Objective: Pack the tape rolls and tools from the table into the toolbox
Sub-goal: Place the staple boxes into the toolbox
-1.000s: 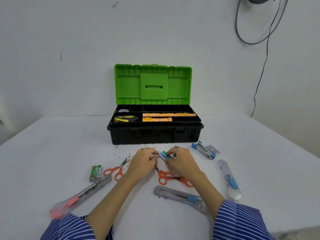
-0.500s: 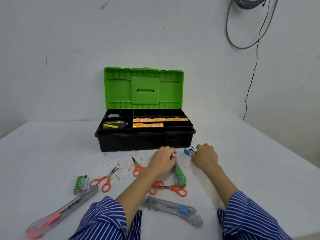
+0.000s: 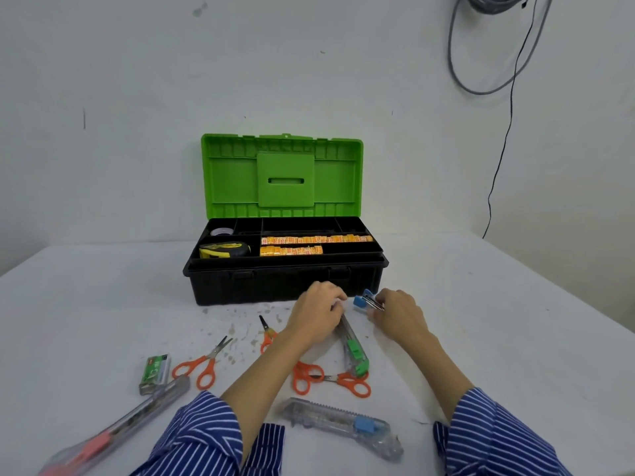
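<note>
A black toolbox (image 3: pixel 285 280) stands toward the back of the white worktop (image 3: pixel 481 321), its green lid (image 3: pixel 281 176) raised upright. In its top tray a yellow and black tape measure (image 3: pixel 225 250) fills the front left compartment, a small tape roll (image 3: pixel 221 231) lies in the compartment behind it, and two rows of orange and yellow labelled packs (image 3: pixel 309 244) run along the middle. Just in front of the box, the left hand (image 3: pixel 318 316) rests knuckles up on the upper end of a clear utility knife with a green slider (image 3: pixel 354 352); its fingers are curled down over that end, though whether they truly grip it cannot be told. The right hand (image 3: pixel 398 314), close beside it, has its fingers closed around a blue stapler (image 3: pixel 366 301), whose blue end and metal parts stick out to the left. Three pairs of orange-handled scissors lie nearer the person: one (image 3: pixel 206 367) to the left, one (image 3: pixel 266 333) partly hidden behind the left forearm, and one (image 3: pixel 330 381) under the lower end of the green knife. A small green box (image 3: pixel 154 372) lies by the left scissors, touching the tip of a long clear knife with a pink slider (image 3: pixel 113 431). A clear knife with a blue slider (image 3: pixel 340 426) lies between the striped blue sleeves (image 3: pixel 206 441). Grey cables (image 3: pixel 488 46) hang on the wall at the upper right.
</note>
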